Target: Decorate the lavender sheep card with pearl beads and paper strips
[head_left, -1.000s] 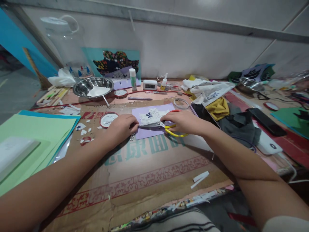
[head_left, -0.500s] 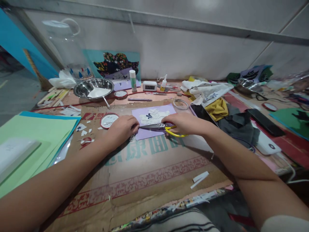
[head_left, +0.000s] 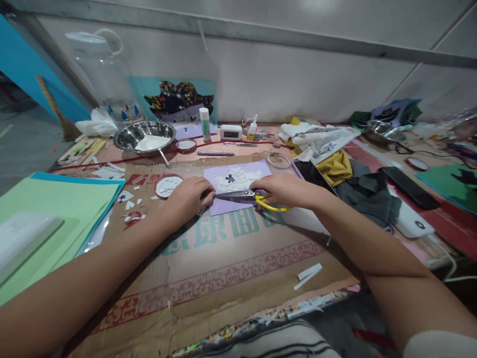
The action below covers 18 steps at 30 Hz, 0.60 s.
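My right hand (head_left: 276, 189) is closed on yellow-handled scissors (head_left: 238, 194); their blades point left over a purple card (head_left: 223, 208). The blade tips meet the fingertips of my left hand (head_left: 194, 195), which is closed in a pinch. From under the left hand hangs a short string of small beads (head_left: 201, 211), mostly hidden by the fingers. On the card is a white lacy shape (head_left: 244, 178) with a dark blue flower (head_left: 229, 178). A round red-rimmed dish (head_left: 167, 186) of small beads sits just left of my left hand.
A cardboard sheet (head_left: 238, 263) lies under the work, with white paper strips (head_left: 308, 274). Behind stand a metal bowl (head_left: 144, 136), glue stick (head_left: 205, 124), small clock (head_left: 231, 133) and glue bottle (head_left: 252, 128). Green paper (head_left: 55, 209) lies left; cloth scraps (head_left: 337, 166) and a phone (head_left: 410, 189) right.
The bead string under my left hand has shifted slightly and less of it shows. Both hands and the scissors stay nearly in place.
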Tool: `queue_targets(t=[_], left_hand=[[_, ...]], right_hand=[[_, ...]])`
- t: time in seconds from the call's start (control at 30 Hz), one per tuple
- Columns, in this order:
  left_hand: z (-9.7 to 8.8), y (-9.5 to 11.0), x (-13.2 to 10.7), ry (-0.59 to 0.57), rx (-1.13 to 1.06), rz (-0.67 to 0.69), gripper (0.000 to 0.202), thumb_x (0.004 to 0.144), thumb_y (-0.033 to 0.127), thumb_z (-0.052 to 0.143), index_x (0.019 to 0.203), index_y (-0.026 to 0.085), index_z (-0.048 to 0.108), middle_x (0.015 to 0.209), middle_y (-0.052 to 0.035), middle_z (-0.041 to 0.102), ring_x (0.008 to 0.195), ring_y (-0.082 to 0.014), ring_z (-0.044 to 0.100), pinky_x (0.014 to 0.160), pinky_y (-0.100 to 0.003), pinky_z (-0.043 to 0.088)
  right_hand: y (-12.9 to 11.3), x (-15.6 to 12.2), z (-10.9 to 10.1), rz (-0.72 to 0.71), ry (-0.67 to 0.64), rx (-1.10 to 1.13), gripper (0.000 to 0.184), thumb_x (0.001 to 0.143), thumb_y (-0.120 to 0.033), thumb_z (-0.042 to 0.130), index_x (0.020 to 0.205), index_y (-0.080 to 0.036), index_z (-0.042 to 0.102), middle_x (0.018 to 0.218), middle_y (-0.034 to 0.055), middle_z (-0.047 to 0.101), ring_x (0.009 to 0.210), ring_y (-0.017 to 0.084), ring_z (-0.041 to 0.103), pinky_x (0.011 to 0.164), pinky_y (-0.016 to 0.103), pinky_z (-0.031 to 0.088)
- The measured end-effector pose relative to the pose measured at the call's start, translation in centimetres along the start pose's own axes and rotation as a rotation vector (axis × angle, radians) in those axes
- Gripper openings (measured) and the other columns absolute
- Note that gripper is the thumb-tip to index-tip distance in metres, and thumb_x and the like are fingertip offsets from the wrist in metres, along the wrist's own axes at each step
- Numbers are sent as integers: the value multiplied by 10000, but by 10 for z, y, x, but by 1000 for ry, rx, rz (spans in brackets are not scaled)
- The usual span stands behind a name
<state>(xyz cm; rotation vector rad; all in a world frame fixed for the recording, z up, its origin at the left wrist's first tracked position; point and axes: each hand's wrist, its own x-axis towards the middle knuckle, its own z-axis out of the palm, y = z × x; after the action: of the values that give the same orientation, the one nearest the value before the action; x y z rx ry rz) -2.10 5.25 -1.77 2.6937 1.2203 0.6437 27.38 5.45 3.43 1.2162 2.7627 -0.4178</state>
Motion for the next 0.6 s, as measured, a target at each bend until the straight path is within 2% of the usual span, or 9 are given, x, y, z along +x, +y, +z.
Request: queue_targets(t=[0.1, 0.27, 0.33, 0.47, 0.6], left_hand=[[0, 0, 0, -4, -2, -18, 171, 918, 231, 536, 876, 158, 686, 908, -86, 730, 872, -237, 648, 797, -343, 465], [-4, 3, -1, -21, -83, -120, 201, 930, 287, 514, 883, 178, 676, 915, -74, 718, 878, -236, 638, 784, -341, 452], [-5, 4, -1, -29, -123, -141, 209, 929, 304, 510, 871, 184, 672, 907, -69, 713, 880, -236, 632, 784, -341, 448], [-6, 5, -1, -33, -163, -162, 212, 917, 318, 507, 863, 188, 665, 912, -70, 711, 879, -235, 631, 778, -339, 446], [-8, 6, 0, -28, -172, -185, 224, 900, 329, 503, 876, 181, 669, 932, -80, 720, 877, -242, 639, 781, -352, 455]], right_hand=[[-2, -3, -1, -3, -16, 10, 335, 865, -356, 667, 1170, -230, 609, 1072, 70, 713, 854, 212, 650, 633, 260, 366], [1, -9, -6, -79, 8, 23, 491, 871, -407, 659, 1290, -179, 541, 1215, 144, 651, 997, 253, 630, 750, 298, 429], [3, -9, -8, -85, 8, 37, 449, 878, -384, 651, 1271, -189, 553, 1212, 135, 653, 996, 245, 626, 752, 293, 427], [2, -6, -10, -17, -21, 39, 280, 892, -318, 635, 1157, -233, 607, 1092, 70, 704, 877, 202, 634, 657, 250, 375], [-1, -3, -10, 16, -27, 5, 246, 896, -307, 631, 1135, -251, 628, 1011, 45, 728, 801, 182, 627, 608, 238, 322]])
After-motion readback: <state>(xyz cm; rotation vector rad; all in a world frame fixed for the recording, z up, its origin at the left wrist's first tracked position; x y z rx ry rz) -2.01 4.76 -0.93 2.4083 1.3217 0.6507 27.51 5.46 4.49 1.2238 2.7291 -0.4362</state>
